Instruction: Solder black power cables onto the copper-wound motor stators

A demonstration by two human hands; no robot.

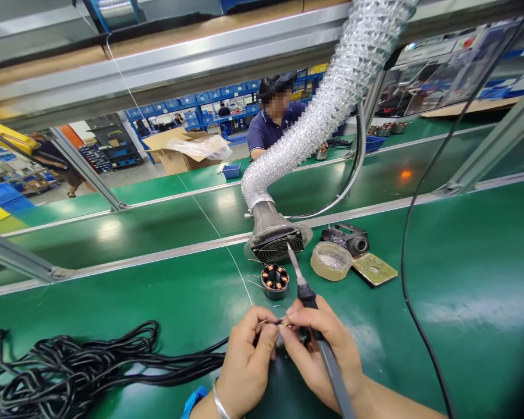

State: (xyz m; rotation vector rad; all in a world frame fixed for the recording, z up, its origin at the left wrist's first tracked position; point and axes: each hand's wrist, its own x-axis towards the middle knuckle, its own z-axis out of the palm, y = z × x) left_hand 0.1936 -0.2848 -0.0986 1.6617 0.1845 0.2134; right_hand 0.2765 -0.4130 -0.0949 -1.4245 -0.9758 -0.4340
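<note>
Now both hands, left hand and right hand gripping the soldering iron, pinch thin, probably fragile wires near their ends.

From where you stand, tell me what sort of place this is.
Most likely an electronics assembly line in a factory. The right hand holds a soldering iron beside a copper-wound stator, a fume extraction hose hangs over the green bench, and blue parts bins line the shelves.
</note>
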